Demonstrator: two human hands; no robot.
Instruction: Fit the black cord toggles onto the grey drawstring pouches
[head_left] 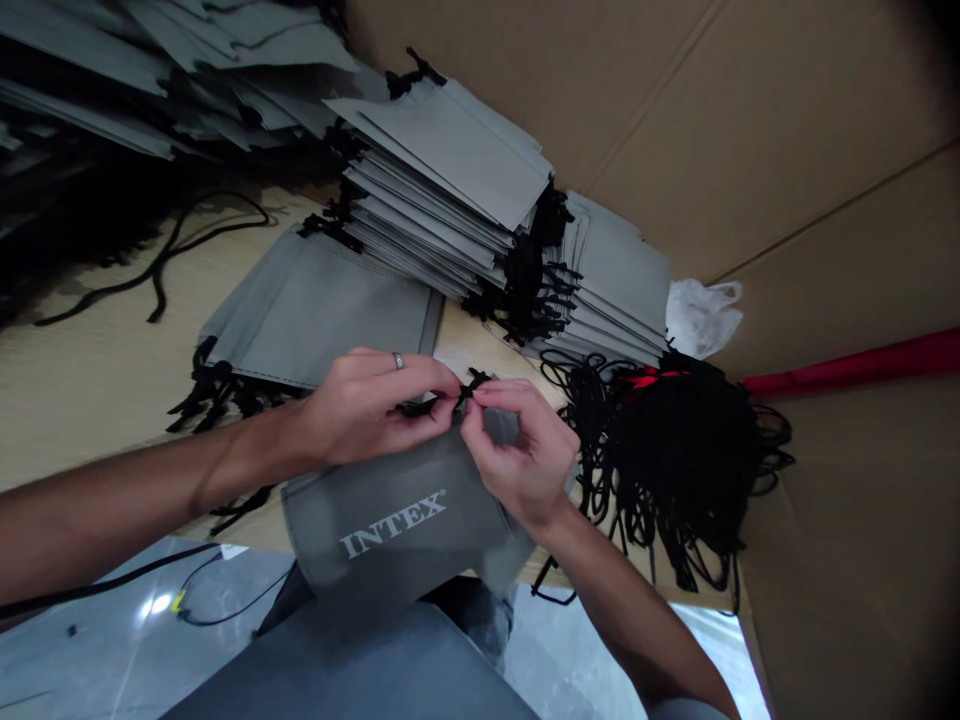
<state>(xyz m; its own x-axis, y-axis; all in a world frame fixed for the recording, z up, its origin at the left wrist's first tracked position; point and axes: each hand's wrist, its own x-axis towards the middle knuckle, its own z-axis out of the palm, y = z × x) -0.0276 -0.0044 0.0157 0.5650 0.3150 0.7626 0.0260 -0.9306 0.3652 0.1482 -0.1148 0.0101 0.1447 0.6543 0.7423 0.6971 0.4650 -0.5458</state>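
A grey fabric pouch (390, 520) printed "INTEX" lies at the near edge of the table in front of me. My left hand (367, 405), with a ring on one finger, pinches the black drawstring (472, 383) at the pouch's top edge. My right hand (517, 450) grips the same cord and the pouch's top corner, fingertips meeting those of the left hand.
Stacks of grey pouches (450, 170) stand behind, with more at the right (615, 290) and a flat pile (322, 310) at the left. A heap of black cords (675, 450) lies at the right. Cardboard walls (750, 130) enclose the table (82, 370).
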